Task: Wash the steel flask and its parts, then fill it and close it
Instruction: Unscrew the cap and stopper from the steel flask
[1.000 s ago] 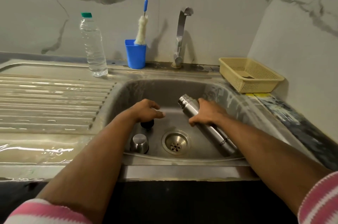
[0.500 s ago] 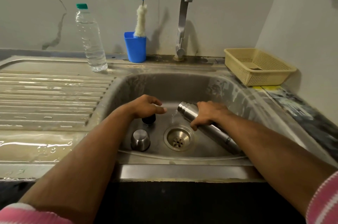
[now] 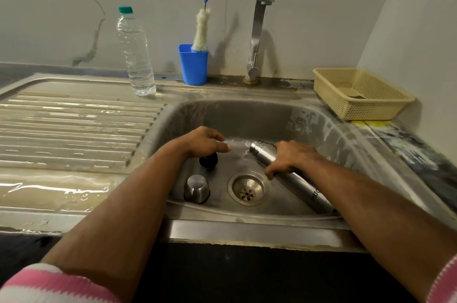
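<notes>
Right hand (image 3: 289, 158) gripping tilted flask (image 3: 291, 174), water spilling

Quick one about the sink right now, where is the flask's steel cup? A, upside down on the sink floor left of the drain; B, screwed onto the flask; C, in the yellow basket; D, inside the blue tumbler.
A: the steel cup stands mouth-down on the floor of the sink, left of the drain, apart from the flask that the right hand grips.
</notes>
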